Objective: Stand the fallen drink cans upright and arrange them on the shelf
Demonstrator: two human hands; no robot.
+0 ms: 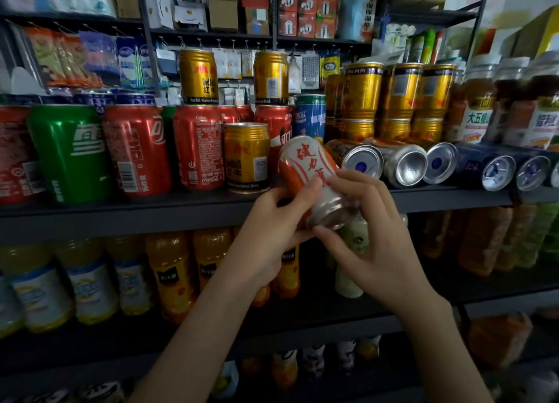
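Both hands hold an orange-and-white can [305,166], tilted with its far end toward the shelf and its silver end toward me. My left hand [272,233] grips its left side and my right hand [372,230] cups the silver end. Just behind it, several fallen cans lie on the dark shelf [181,206] with their ends facing out: a gold one [355,157], a silver one [402,166], another [438,160] and dark blue ones [496,169]. A short gold can [246,157] stands upright left of the held can.
Upright red cans [136,148] and a green can [72,151] fill the shelf's left part. Gold cans [399,100] are stacked at the back right, with bottles [481,106] beyond them. Juice bottles [172,275] line the lower shelf under my arms.
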